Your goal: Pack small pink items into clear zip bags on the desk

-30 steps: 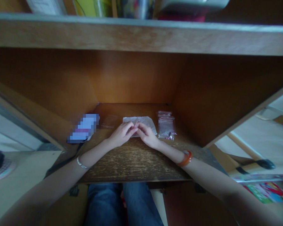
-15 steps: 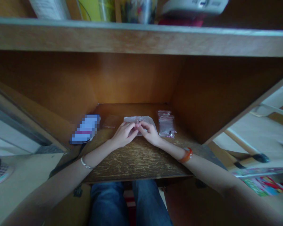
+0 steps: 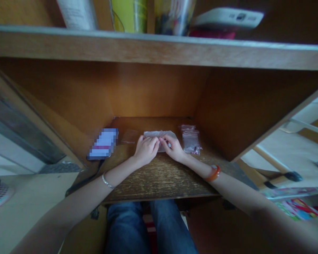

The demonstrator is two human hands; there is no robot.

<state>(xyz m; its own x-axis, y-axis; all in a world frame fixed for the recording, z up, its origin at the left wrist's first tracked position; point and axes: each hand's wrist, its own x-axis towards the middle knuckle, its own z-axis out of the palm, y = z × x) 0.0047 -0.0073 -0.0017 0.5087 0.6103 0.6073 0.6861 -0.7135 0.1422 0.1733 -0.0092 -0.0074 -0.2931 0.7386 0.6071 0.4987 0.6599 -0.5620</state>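
Both of my hands meet over a small clear plastic bag [image 3: 159, 134] that lies on the wooden desk [image 3: 161, 176] inside a cubby. My left hand [image 3: 146, 150] has its fingers curled and pinched at the bag's near edge. My right hand [image 3: 173, 149] is pinched the same way, fingertip to fingertip with the left. What the fingertips grip is too small to make out. A silver bracelet sits on my left wrist and an orange bangle [image 3: 213, 173] on my right.
A stack of small clear zip bags [image 3: 191, 140] lies right of my hands. A blurred-out phone-like object [image 3: 104, 143] with a dark cable lies at the left. A shelf [image 3: 159, 47] overhead carries containers. My knees in jeans [image 3: 148, 229] are under the desk.
The camera has tilted up and shifted slightly, showing more of the top shelf. My hands stay pinched together over the bag, having drawn a little closer onto it.
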